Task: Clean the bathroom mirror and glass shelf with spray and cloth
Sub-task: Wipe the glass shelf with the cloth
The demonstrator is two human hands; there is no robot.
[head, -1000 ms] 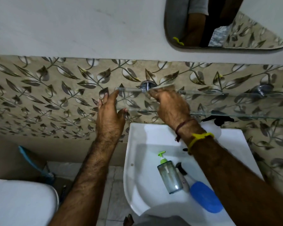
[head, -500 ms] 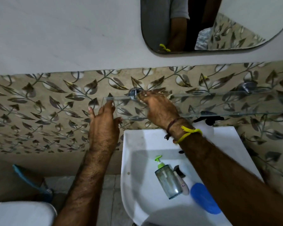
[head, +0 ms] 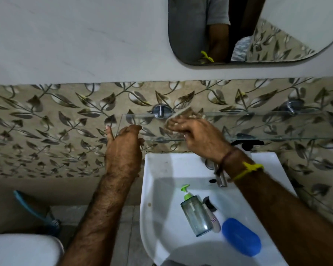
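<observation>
Head cam: wiping the glass shelf (head: 258, 124) rn
Right hand (head: 195, 134) presses cloth (head: 183, 115) with flat fingers; left hand (head: 124, 143) curls round shelf's left end. Next, probably wipe rightward.

White sink (head: 161, 217) — green-pump soap bottle (head: 195, 215), blue oval object (head: 241, 237) lying inside, leaf-patterned tiles (head: 46, 131)

Head-worn wide-angle view, close, facing forward and down at wall

Two hands (head: 123, 150), one mirror (head: 277, 25), one shelf (head: 267, 125), two bottles (head: 195, 214).
</observation>
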